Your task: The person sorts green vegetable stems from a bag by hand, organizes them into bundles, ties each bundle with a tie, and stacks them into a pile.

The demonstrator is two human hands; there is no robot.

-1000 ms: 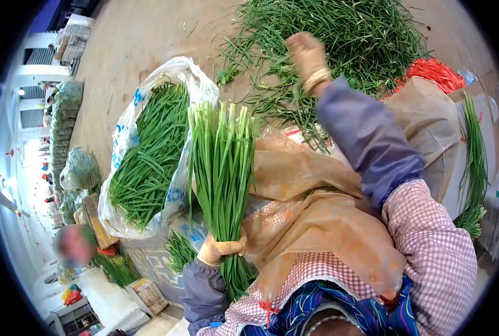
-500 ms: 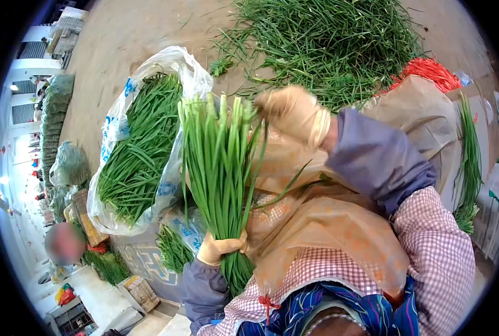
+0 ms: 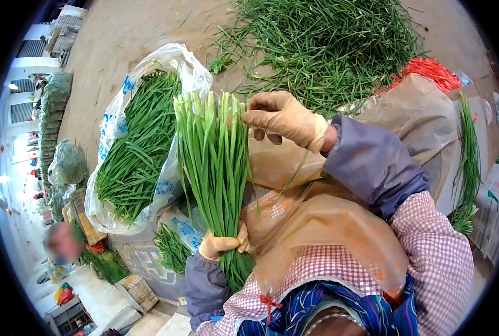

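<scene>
My gloved left hand (image 3: 225,245) is wrapped around the leafy lower part of a bunch of garlic chives (image 3: 214,162). The pale cut stalk ends point up and away from me, while the leaf tips hang below the fist. At the right edge of those stalk ends, my gloved right hand (image 3: 286,120) has its fingers bent in a pinch against the outermost stalks. A loose blade (image 3: 297,171) hangs blurred over the tan plastic apron (image 3: 322,229) on my lap.
Left of the bunch, a white plastic bag (image 3: 105,168) holds more chives. A large heap of loose green blades (image 3: 333,50) covers the ground ahead. Red ties (image 3: 428,73) lie at the heap's right, with another chive bunch (image 3: 469,157) further right. A person (image 3: 64,243) is at far left.
My right hand has moved slightly down and left, closer to the stalk ends, and is less blurred. The long blades that stuck out to the bunch's right have come away from it.
</scene>
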